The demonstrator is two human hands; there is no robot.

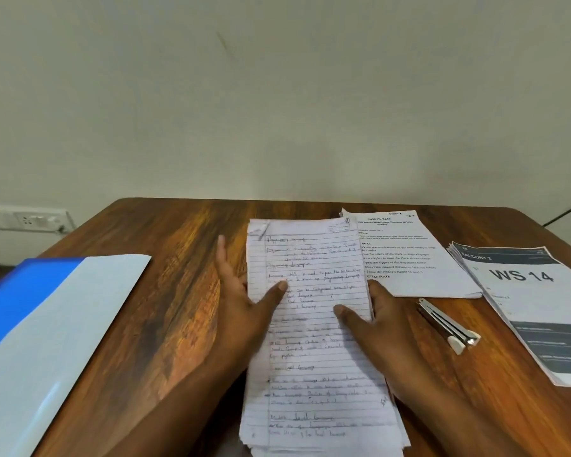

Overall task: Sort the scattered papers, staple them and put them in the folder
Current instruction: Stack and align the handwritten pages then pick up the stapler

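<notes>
- A stack of lined papers (314,328) covered in handwriting lies flat at the middle of the wooden desk, long side running away from the viewer, edges roughly squared, near corners slightly fanned.
- A silver stapler (448,325) lies on the desk just right of the stack, apart from it.
- A blue and pale translucent folder (47,328) lies closed on the desk's left side.

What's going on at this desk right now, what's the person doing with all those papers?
A person is squaring up a stack of handwritten lined papers on a wooden desk, with the left hand and right hand pressed against its two long edges. The stapler lies untouched just to the right, and the blue folder waits on the left. Printed sheets lie farther right. No stapling or filing is under way.
</notes>
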